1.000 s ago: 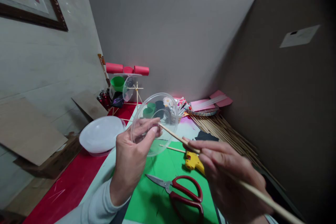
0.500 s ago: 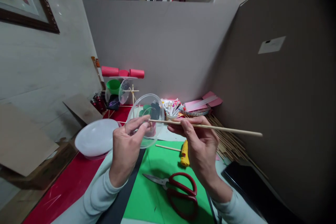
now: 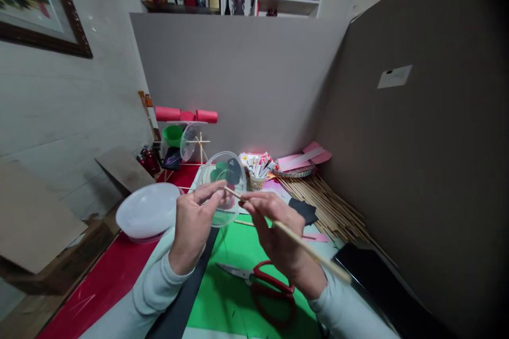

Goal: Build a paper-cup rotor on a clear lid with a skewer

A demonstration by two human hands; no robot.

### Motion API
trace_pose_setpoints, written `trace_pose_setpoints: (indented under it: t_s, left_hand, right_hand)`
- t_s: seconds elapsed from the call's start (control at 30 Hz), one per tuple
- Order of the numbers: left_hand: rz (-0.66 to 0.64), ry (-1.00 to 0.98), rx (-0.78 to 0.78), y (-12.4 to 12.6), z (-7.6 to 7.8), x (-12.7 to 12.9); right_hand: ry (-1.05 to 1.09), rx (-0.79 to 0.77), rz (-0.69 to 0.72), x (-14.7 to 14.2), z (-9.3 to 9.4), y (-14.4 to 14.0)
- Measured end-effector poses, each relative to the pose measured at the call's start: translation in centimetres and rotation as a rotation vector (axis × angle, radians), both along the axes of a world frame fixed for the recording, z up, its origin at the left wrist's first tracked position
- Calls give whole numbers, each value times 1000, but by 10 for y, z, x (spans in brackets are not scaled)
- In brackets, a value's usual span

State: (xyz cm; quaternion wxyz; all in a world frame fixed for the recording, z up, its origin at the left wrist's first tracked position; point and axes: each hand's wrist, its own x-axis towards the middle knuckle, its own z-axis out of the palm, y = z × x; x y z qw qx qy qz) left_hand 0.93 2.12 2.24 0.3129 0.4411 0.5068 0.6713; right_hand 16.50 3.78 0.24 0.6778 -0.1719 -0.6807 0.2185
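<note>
My left hand (image 3: 194, 225) pinches a round clear plastic lid (image 3: 239, 177), held upright and tilted above the table. My right hand (image 3: 280, 238) grips a thin wooden stick (image 3: 314, 254). The stick's far tip meets the lid near my left fingertips; whether it is joined there I cannot tell. Its near end slants down to the right, over my right wrist. Beneath my hands is a green sheet (image 3: 214, 291), where red-handled scissors (image 3: 248, 275) lie partly under my right forearm. A short stick (image 3: 243, 222) lies behind, partly hidden by my right hand.
White round lids (image 3: 147, 211) are stacked at left on a red surface. A cup of markers (image 3: 258, 180) stands at the back. Many wooden sticks (image 3: 330, 201) lie along the right panel, near a black object (image 3: 369, 280). Red paper rolls (image 3: 168, 114) sit back left.
The stick has swung from nearly level to slanting toward me, as my right hand turned and moved slightly left and down. The yellow tool on the green sheet is now hidden.
</note>
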Motion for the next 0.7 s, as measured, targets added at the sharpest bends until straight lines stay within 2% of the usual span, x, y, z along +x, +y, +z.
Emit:
trace_pose_setpoints:
  t_s: [0.13, 0.33, 0.43, 0.53, 0.7]
  left_hand:
    - [-28, -19, -2, -1, 1, 3]
    - [37, 66, 71, -10, 0, 6]
    - [83, 123, 112, -13, -1, 5]
    - [94, 149, 134, -16, 0, 5]
    - [47, 151, 144, -20, 5, 11]
  right_hand:
    - [-34, 37, -5, 3, -2, 5]
    - [189, -174, -25, -15, 1, 1]
    - [240, -231, -27, -25, 4, -2]
    - [216, -212, -19, -28, 1, -4]
    - [47, -82, -14, -19, -10, 2]
